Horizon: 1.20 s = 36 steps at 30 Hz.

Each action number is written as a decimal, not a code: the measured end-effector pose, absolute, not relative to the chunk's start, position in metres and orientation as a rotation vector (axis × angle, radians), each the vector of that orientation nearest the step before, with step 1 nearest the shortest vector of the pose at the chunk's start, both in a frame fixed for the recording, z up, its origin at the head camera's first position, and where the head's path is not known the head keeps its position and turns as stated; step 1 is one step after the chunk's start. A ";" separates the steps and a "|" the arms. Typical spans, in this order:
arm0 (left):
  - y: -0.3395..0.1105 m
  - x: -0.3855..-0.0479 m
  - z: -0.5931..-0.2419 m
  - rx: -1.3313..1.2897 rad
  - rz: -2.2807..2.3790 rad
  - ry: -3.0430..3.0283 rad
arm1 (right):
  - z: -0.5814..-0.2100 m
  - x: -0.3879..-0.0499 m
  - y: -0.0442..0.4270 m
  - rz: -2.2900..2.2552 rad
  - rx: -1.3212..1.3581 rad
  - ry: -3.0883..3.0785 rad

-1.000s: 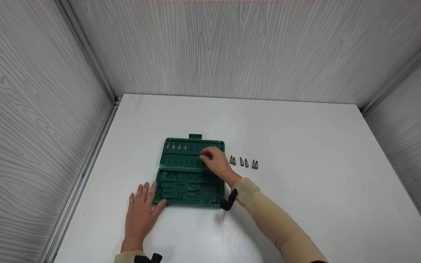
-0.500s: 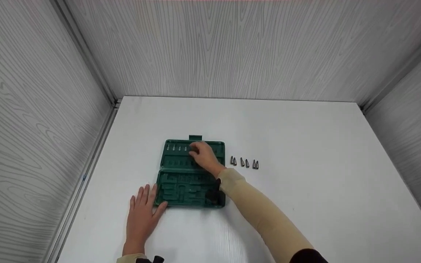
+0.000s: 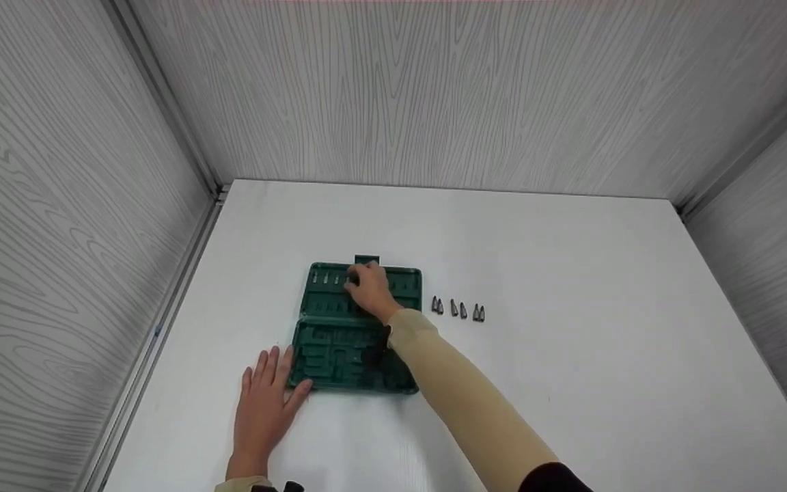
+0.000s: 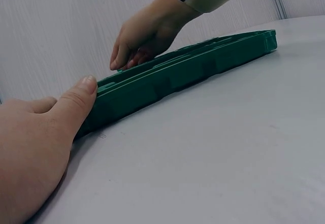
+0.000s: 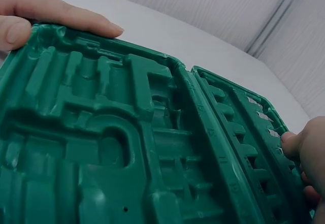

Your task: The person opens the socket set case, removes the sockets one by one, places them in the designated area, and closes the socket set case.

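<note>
A green plastic bit case (image 3: 359, 320) lies unfolded on the white table. My left hand (image 3: 261, 408) rests flat at its near left corner, the thumb along the front edge and the fingers by the left side. My right hand (image 3: 369, 287) reaches over the far half, thumb and fingertips pinching at a small screwdriver bit in the upper row; the fingers mostly cover that bit. Three silvery bits (image 3: 326, 279) sit in slots just left of it. In the right wrist view, the right thumb (image 5: 290, 145) is against the row of bits (image 5: 264, 116).
Several loose dark metal bits (image 3: 458, 309) lie in pairs on the table right of the case. The case's latch tab (image 3: 367, 259) sticks out at the far edge. Grey wood-patterned panels (image 3: 393, 96) enclose the table (image 3: 571, 287) at the back and sides.
My right hand has moved left and slightly away across the far half of the case, to the fourth bit in the upper row. The left hand and the loose bits stay put.
</note>
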State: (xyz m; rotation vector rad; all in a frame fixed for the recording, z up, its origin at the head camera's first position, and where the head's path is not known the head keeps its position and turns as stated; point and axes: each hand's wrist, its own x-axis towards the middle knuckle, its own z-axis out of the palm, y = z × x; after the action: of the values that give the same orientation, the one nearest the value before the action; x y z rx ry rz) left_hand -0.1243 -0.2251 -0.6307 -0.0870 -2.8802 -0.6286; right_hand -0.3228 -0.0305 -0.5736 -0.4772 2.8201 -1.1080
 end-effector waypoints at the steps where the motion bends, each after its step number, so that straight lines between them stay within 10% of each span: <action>1: -0.225 -0.123 -0.631 -0.081 -0.629 -2.882 | -0.575 -0.323 -0.032 -1.084 -0.453 2.831; 36: -0.224 -0.121 -0.627 -0.068 -0.614 -2.900 | -0.575 -0.319 -0.043 -1.212 -0.308 2.849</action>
State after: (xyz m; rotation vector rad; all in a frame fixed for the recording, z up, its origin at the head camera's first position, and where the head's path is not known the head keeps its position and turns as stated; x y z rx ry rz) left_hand -0.1208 -0.2242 -0.6275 -0.0680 -2.9004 -0.6139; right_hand -0.3192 -0.0431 -0.5753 -0.3081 2.8494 -1.2117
